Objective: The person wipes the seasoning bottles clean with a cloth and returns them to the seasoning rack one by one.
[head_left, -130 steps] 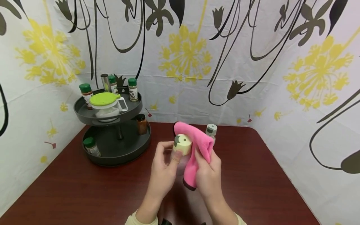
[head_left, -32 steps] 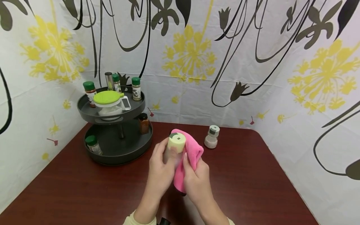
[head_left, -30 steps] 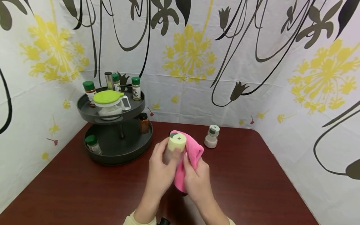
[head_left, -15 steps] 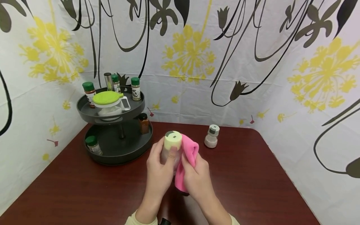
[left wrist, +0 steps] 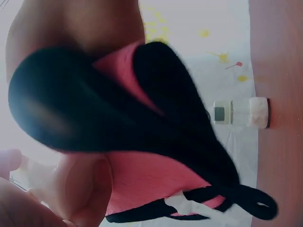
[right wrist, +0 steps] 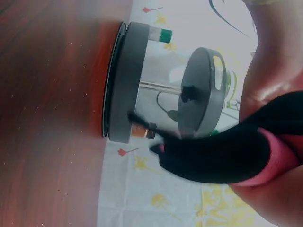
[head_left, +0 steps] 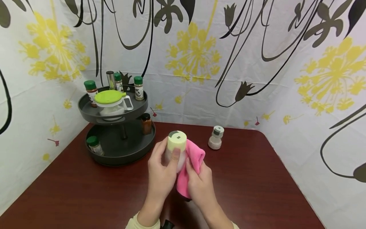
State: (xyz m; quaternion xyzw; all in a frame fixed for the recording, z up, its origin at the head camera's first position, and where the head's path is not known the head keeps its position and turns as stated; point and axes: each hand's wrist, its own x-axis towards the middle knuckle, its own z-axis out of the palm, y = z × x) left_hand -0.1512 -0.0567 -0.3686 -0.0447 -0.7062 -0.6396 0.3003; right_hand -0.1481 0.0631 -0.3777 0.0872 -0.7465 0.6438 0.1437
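Observation:
My left hand [head_left: 160,175] grips a clear seasoning shaker [head_left: 177,137] with a pale yellow cap, upright above the table. Pinched in my right hand [head_left: 201,184] is a pink cloth [head_left: 195,155], pressed along the shaker's right side. The left wrist view shows the cloth's black edging, a white tag [left wrist: 189,206] and a hanging loop; the cloth blocks most of the shaker there. In the right wrist view, a dark fold of cloth [right wrist: 218,158] hangs beside the fingers.
At the back left stands a two-tier dark turntable [head_left: 120,160] bearing several spice bottles and a lime-lidded container [head_left: 110,101]. Another shaker [head_left: 216,138] with a white cap stands near the table's [head_left: 257,178] back edge. A black object [head_left: 168,224] shows at the bottom edge.
The shaker and cloth have shifted left since the earliest frame, uncovering the white-capped shaker. The cloth's top has slid from behind the yellow cap to its right side.

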